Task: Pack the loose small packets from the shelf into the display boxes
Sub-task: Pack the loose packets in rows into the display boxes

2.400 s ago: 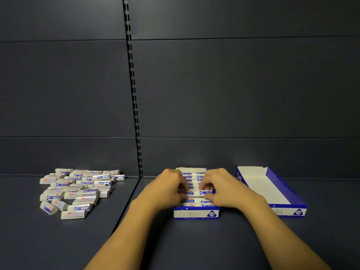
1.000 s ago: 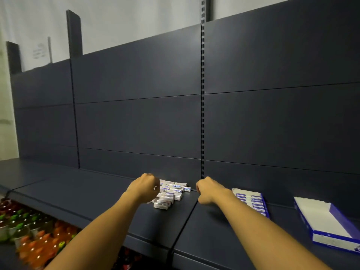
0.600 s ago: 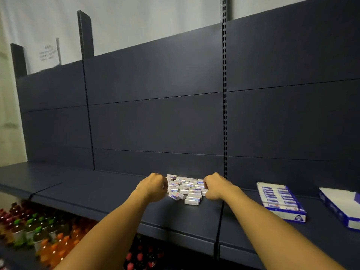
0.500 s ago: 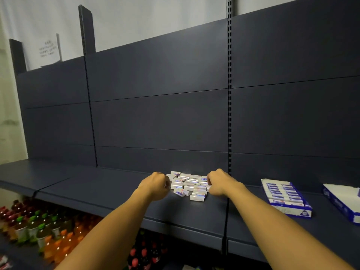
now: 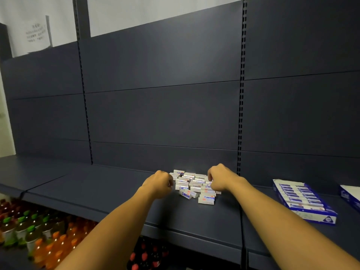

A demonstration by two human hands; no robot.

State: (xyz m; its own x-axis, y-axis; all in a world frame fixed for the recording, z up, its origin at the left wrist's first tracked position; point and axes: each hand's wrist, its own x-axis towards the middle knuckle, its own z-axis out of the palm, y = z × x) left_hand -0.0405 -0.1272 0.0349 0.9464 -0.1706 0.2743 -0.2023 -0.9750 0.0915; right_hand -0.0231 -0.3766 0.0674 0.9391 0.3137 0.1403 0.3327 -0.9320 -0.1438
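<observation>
1. Left hand (image 5: 158, 184) sits at the left edge of the heap of small white-and-blue cardboard packets (image 5: 194, 187); its fingers are curled with the knuckles toward the camera, and whether they hold a packet cannot be told.
2. Right hand (image 5: 220, 180) sits at the right edge of the same heap, fingers curled down onto the packets; a grip on one cannot be confirmed.
3. Packet heap lies on the dark grey metal shelf (image 5: 116, 191), between the two hands and near the back panel; the exact packet count cannot be read.
4. One filled blue-and-white cardboard display box (image 5: 303, 199) lies well to the right of the heap, with rows of packets inside.
5. One second blue-and-white display box (image 5: 350, 193) is cut off by the right frame edge; its white interior shows.
6. Nothing stands between the heap and the filled box.
7. Slotted metal upright (image 5: 241, 114) runs down the dark back panel (image 5: 165, 114) behind the right hand.
8. Bottles with green and orange caps (image 5: 29, 230) stand on a lower level at lower left.
9. Pale wall (image 5: 155, 10) shows above the shelving.
</observation>
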